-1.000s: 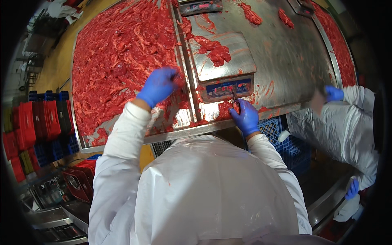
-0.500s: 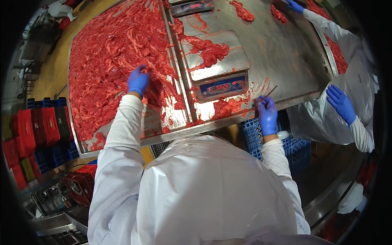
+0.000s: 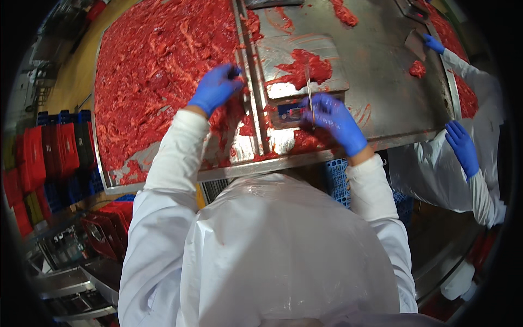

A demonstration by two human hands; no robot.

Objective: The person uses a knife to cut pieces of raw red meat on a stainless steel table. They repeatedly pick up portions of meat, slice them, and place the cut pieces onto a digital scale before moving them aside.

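A wide metal tray (image 3: 143, 188) of red raw meat trimmings (image 3: 158, 71) lies on the left. Over its right edge is my left hand (image 3: 215, 90) in a blue glove, fingers bent and apart from the thumb, with nothing visible in them. A flat steel scale (image 3: 327, 57) stands right of the tray's divider, and a lump of meat (image 3: 311, 66) rests on its plate. My right hand (image 3: 336, 121), also gloved in blue, is above the scale's front, closed on a thin metal tool (image 3: 309, 90) that points away from me. It partly hides the display.
Across the steel table (image 3: 381, 82) lie small meat pieces (image 3: 344, 12). A co-worker's gloved hands (image 3: 463, 147) are on the right, one holding a flat blade (image 3: 416, 44). Red crates (image 3: 34, 152) stack at left; a blue crate (image 3: 339, 182) stands beneath the table edge.
My left hand has moved right, toward the tray's divider. My right hand has come left and up to the scale with the thin tool. The view has shifted slightly.
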